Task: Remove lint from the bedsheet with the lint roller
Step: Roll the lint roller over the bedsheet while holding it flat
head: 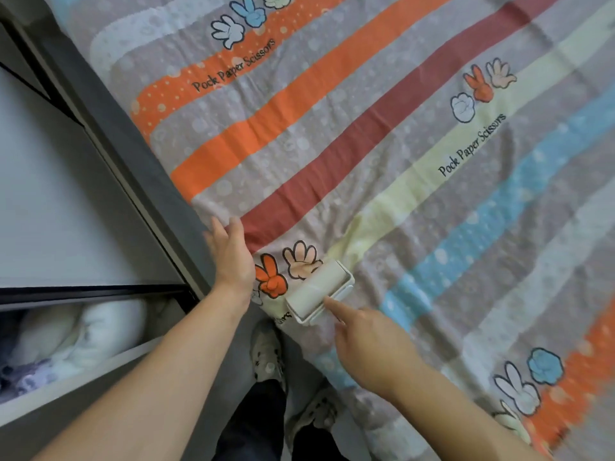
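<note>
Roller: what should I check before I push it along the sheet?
1. The roller sits on the sheet: ok.
2. The right hand holds the roller, forefinger along its frame: ok.
3. The left hand lies flat on the sheet by the bed's edge: ok.
4. The sheet ahead is smooth: not ok, small creases show near the roller.
5. The sticky paper is clean enough: cannot tell.

On bedsheet (366, 134): lint roller (317, 291) touching fingertip of R hand (369, 347); L hand (231, 257) flat just left; drawer (66, 331) further left.
</note>
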A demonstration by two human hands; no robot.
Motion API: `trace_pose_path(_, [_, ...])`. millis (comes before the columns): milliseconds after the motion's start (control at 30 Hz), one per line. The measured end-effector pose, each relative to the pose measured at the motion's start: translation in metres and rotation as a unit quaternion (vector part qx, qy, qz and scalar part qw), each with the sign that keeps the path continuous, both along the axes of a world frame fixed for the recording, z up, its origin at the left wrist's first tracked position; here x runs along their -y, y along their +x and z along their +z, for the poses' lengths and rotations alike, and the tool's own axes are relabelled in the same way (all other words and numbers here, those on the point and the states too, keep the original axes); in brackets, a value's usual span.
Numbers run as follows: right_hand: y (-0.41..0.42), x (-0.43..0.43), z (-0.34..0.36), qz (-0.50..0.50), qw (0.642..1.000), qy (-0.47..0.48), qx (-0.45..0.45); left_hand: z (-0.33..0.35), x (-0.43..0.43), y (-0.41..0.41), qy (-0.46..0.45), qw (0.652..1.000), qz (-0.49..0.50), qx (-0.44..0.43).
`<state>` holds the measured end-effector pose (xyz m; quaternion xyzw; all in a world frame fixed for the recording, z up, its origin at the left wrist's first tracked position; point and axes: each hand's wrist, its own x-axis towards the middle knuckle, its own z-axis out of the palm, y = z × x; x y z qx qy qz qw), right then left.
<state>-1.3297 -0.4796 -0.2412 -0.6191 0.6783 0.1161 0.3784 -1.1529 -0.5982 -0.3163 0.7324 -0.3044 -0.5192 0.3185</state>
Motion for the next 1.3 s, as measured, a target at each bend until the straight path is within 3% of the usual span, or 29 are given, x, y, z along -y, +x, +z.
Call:
trace_pose_path(100, [-0.024, 0.006, 0.020, -0.102, 0.989, 0.009, 0.104, 0.012, 0.001, -0.011, -0.041, 0.995, -0.033, 0.089])
trace_pose_path(167, [-0.038, 0.021, 0.028, -0.193, 0.970, -0.033, 0.143, 0.019, 0.003, -0.019, -0.067, 0.987, -0.087, 0.114])
trace_pose_path(300, [-0.066, 0.083, 0.004, -0.277, 0.946, -0.146, 0.082, 0.028, 0.008, -0.047, -0.081, 0.976, -0.193, 0.059])
trace_pose_path(400, [-0.075, 0.117, -0.017, -0.282, 0.948, -0.130, 0.073, 0.025, 0.007, -0.066, -0.048, 0.957, -0.279, 0.063])
trace_pose_path(533, [-0.072, 0.098, -0.038, -0.224, 0.970, -0.091, 0.011, 0.007, 0.008, -0.057, -0.069, 0.948, -0.303, 0.072])
trace_pose_path(567, [-0.071, 0.082, -0.043, -0.217, 0.973, -0.083, 0.005, 0.002, 0.009, -0.052, -0.077, 0.929, -0.348, 0.100])
trace_pose_path(667, [-0.070, 0.027, -0.047, -0.215, 0.975, -0.048, -0.003, -0.013, 0.007, -0.047, -0.090, 0.830, -0.494, 0.241])
trace_pose_path(833, [-0.072, -0.042, -0.025, -0.212, 0.977, -0.003, -0.019, -0.016, -0.004, -0.051, -0.082, 0.788, -0.535, 0.293])
trace_pose_path(933, [-0.074, -0.055, -0.014, -0.211, 0.977, 0.038, -0.017, -0.017, -0.002, -0.053, -0.083, 0.797, -0.527, 0.282])
trace_pose_path(1100, [-0.086, -0.023, 0.033, -0.210, 0.973, 0.096, -0.013, -0.010, -0.001, -0.037, -0.136, 0.856, -0.434, 0.246])
trace_pose_path(1200, [-0.069, 0.017, 0.048, -0.218, 0.976, 0.008, -0.017, -0.007, -0.002, -0.018, -0.083, 0.858, -0.426, 0.276])
trace_pose_path(1300, [-0.037, 0.071, 0.029, -0.230, 0.969, -0.086, 0.038, -0.011, -0.003, -0.006, -0.055, 0.847, -0.434, 0.302])
